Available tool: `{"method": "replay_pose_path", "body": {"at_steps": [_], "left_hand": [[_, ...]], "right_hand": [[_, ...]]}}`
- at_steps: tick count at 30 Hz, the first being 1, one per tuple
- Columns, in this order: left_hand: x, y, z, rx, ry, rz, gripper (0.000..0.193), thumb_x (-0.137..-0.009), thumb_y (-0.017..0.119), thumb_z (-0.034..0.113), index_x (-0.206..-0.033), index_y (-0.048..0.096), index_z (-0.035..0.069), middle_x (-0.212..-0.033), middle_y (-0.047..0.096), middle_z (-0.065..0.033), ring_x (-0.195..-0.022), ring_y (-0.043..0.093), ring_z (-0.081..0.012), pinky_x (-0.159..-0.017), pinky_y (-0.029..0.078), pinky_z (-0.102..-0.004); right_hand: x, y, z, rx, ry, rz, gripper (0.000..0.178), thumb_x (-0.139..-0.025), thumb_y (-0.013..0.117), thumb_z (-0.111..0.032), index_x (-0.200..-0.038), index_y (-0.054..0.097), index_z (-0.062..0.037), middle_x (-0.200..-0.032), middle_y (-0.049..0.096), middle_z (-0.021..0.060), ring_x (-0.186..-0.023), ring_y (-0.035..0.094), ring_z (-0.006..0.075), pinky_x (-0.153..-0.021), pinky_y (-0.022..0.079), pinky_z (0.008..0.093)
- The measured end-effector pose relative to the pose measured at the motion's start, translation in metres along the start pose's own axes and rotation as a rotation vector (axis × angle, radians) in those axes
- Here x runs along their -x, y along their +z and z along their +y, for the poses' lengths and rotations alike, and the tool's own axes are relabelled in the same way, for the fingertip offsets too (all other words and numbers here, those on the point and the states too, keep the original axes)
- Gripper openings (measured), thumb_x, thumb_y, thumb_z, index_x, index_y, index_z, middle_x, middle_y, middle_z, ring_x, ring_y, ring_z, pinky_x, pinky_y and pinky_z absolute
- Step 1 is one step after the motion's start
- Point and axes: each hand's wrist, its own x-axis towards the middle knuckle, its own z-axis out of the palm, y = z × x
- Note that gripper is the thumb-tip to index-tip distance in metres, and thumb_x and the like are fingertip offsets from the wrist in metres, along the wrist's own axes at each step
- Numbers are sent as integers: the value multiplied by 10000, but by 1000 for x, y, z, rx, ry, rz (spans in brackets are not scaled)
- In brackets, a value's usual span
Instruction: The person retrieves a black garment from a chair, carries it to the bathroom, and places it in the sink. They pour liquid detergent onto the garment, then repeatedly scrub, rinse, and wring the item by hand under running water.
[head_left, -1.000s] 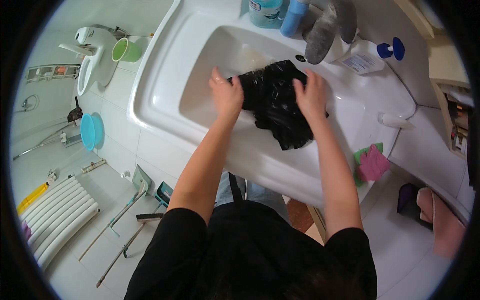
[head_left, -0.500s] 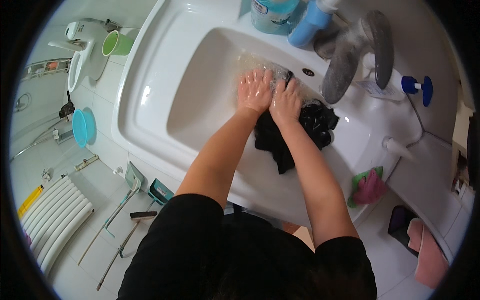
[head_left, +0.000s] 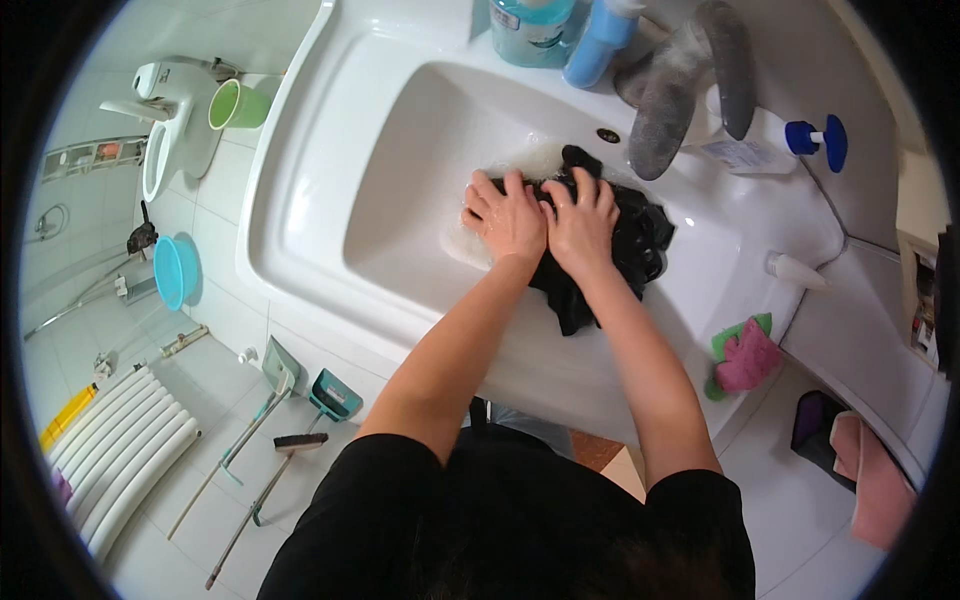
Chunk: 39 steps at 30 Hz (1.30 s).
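Note:
A wet, crumpled black cloth garment (head_left: 640, 240) lies in soapy water in the white washbasin (head_left: 385, 200). My left hand (head_left: 508, 222) is on its left part, at the edge of the foam, with bent fingers spread and digging into the fabric. Beside it my right hand (head_left: 582, 222) grips the middle of the garment, fingers curled over it. The thumbs of both hands come close together. The fabric under the palms is hidden.
A grey faucet (head_left: 680, 95), a blue bottle (head_left: 600, 45), a clear jar of blue liquid (head_left: 530, 30) and a white pump bottle (head_left: 765, 145) stand along the basin's back. A pink cloth (head_left: 748, 358) hangs at its right edge. Brooms and a dustpan (head_left: 335, 395) are lower left.
Both hands have drawn back slightly, toward me. Their fingers were stretched flat and are now bent into the garment. More of the garment shows beyond the fingers.

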Motion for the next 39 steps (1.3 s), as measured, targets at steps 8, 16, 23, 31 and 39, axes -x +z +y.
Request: {"method": "replay_pose_path", "body": {"at_steps": [8,16,23,31,39], "left_hand": [[-41,-19,-11,333,82,-94,578,-788,719,207,-1290,480,50,-1266,473,-201,-1143,496,-367,-963,408,-430],[-47,-43,-31,706,-761,-849,253,-770,753,41,-972,652,-75,-901,681,-133,-815,657,-223,-718,518,-338],[-19,-68,-42,486,27,-151,167,-793,654,57,-950,677,7,-928,700,-174,-859,662,-339,-776,508,-421],[-37,-61,-77,1157,-703,-644,257,-742,591,-5,-997,604,19,-806,593,-88,-765,591,-209,-619,459,-331],[-19,-103,-63,1020,-293,-798,335,-702,534,-76,-1014,646,-26,-910,654,-104,-730,588,-169,-710,466,-288]], "right_hand": [[-19,15,14,17,45,-92,460,-909,635,-280,-1313,506,-101,-1247,490,119,-1116,476,373,-917,419,511],[20,-38,32,180,-67,-33,415,-886,598,-90,-1293,518,-91,-1226,495,116,-1121,501,325,-926,445,447],[38,-72,38,-47,220,-345,422,-769,745,-164,-1157,587,-111,-1091,647,112,-1029,580,328,-922,469,424],[63,-92,38,-606,198,-155,281,-714,780,-154,-886,605,-17,-926,548,72,-857,548,249,-799,462,345],[55,-179,34,-1063,60,-101,234,-685,573,116,-874,496,2,-1076,642,142,-982,580,208,-911,455,304]]}}
